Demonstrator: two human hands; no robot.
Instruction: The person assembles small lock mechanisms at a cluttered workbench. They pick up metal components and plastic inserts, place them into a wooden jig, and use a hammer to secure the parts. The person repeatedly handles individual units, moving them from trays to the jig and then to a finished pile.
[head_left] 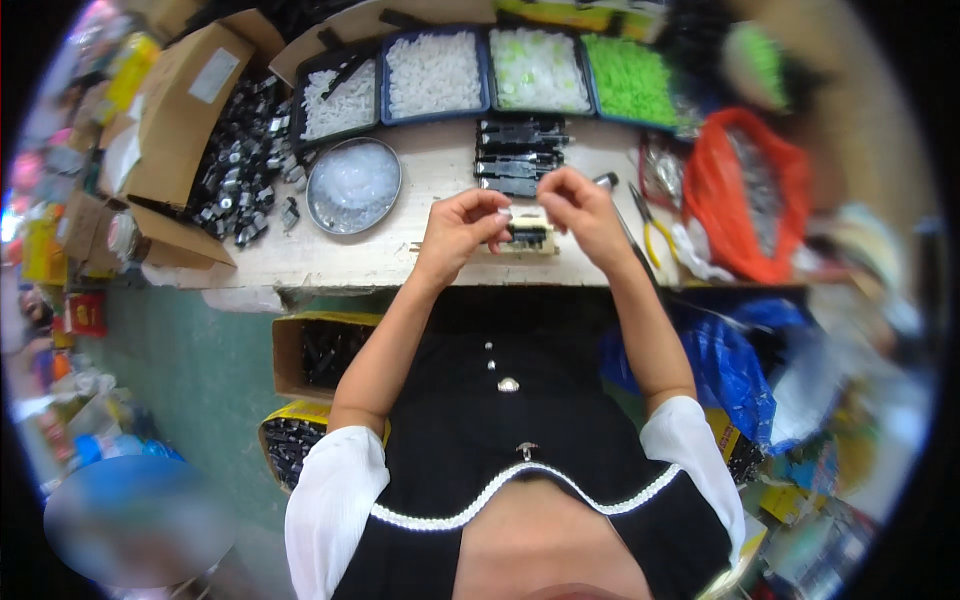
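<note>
My left hand (458, 232) is closed in a pinch at the table's front edge, with a small whitish piece (505, 211) at its fingertips. Across from it, the fingers of my right hand (583, 213) are curled together; whatever they hold, if anything, is too small to make out. Below and between both hands lies a cream-coloured block (550, 242) with a dark part (525, 233) set in it. Just beyond, several black slim parts (520, 160) are laid out in a stack of rows.
Trays of white pieces (433, 72) and green pieces (628, 80) line the back. A round metal dish (353, 187) stands left, beside a heap of black-and-silver parts (240, 160) and a cardboard box (185, 110). Yellow-handled pliers (655, 240) and a red bag (790, 190) are right.
</note>
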